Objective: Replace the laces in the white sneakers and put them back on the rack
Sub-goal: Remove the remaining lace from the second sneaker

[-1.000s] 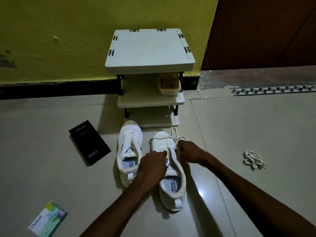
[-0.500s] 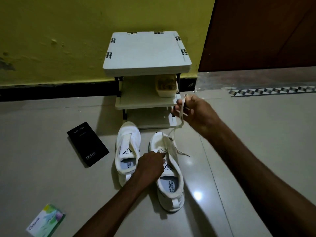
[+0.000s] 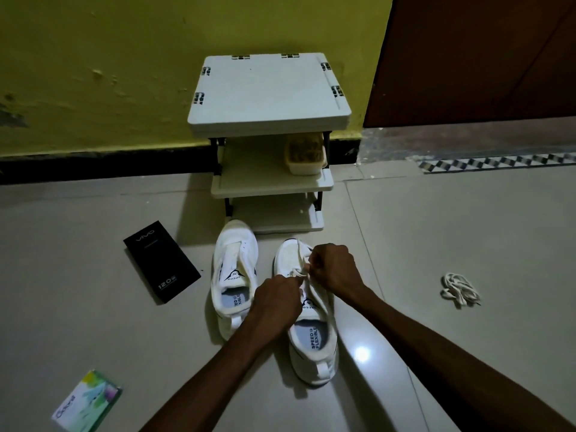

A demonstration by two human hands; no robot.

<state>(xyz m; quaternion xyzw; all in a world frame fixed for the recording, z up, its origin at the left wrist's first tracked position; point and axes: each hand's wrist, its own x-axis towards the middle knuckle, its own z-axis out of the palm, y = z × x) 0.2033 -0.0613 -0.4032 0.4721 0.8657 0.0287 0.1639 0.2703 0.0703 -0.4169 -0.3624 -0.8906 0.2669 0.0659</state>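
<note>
Flat cloth lace (image 3: 298, 270), rounded white sneaker (image 3: 314, 339)

Two sneakers (image 3: 235, 269) (image 3: 314, 338), two hands (image 3: 276, 302) (image 3: 335, 269), two boxes (image 3: 161, 261) (image 3: 87, 402), one rack (image 3: 269, 88), one lace bundle (image 3: 459, 289).

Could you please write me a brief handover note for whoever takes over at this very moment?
The left hand pinches the lace at the eyelets of the sneaker on the right; the right hand pinches the same lace.
The other sneaker stands beside it, unlaced.
Both are on the floor before the rack; a lace bundle lies on the floor to the right.
Done: one sneaker unlaced. Left: lace both, set them on the rack.
</note>
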